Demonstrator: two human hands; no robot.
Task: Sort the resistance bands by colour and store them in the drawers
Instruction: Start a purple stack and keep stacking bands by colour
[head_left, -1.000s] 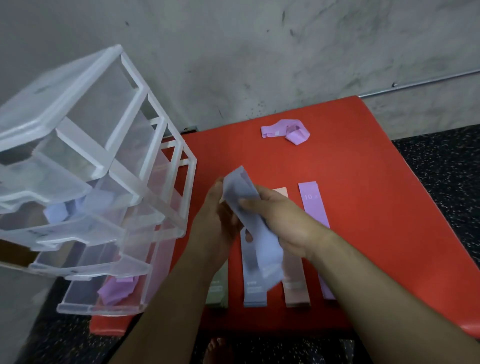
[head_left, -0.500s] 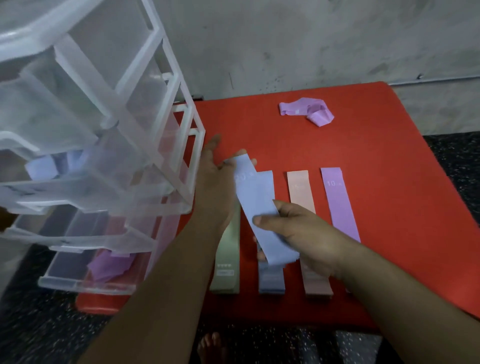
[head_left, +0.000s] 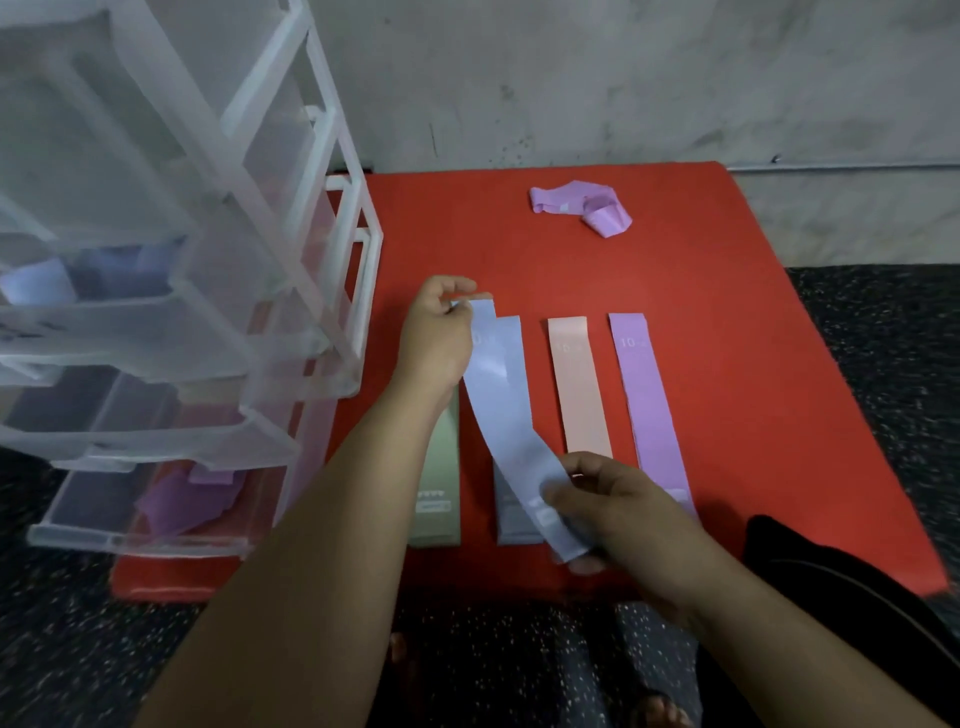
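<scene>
A light blue band is stretched flat between my hands just above the red table. My left hand pinches its far end; my right hand pinches its near end. Under it lies a second blue band. Beside them lie a green band, partly hidden by my left arm, a peach band and a purple band. A crumpled purple band sits near the table's far edge. The clear plastic drawer unit stands at the left.
The drawers are pulled out; one upper drawer holds blue bands, the lowest holds purple bands. A grey wall runs behind the table. Dark speckled floor surrounds it. Something black lies over the table's near right corner.
The blue band was held bunched above the table, then my hands drew apart and lowered it, left hand to its far end and right hand to its near end, over the flat blue band.
</scene>
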